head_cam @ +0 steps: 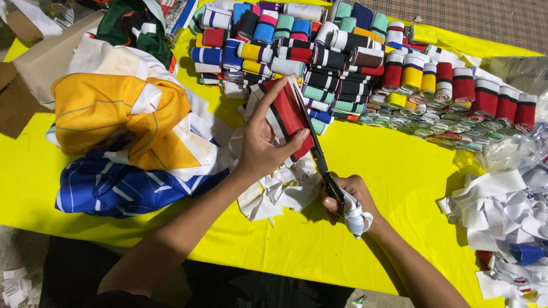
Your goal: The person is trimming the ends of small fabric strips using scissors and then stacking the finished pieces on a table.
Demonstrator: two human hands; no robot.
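Observation:
My left hand (267,141) grips a red piece of ribbed fabric (289,116) with black and white stripes, holding it upright above the yellow table cover (377,171). My right hand (348,202) holds black scissors (313,137) whose blades run up along the right edge of the red piece. White cloth is wrapped around the scissor handle in that hand. White fabric scraps (282,191) lie on the cover just under both hands.
Several folded striped fabric rolls (319,57) are stacked at the back and right. A heap of yellow, white and blue garments (125,131) lies at left. White offcuts (502,222) pile at the right edge, near clear plastic bags (508,151). Cardboard (40,57) sits far left.

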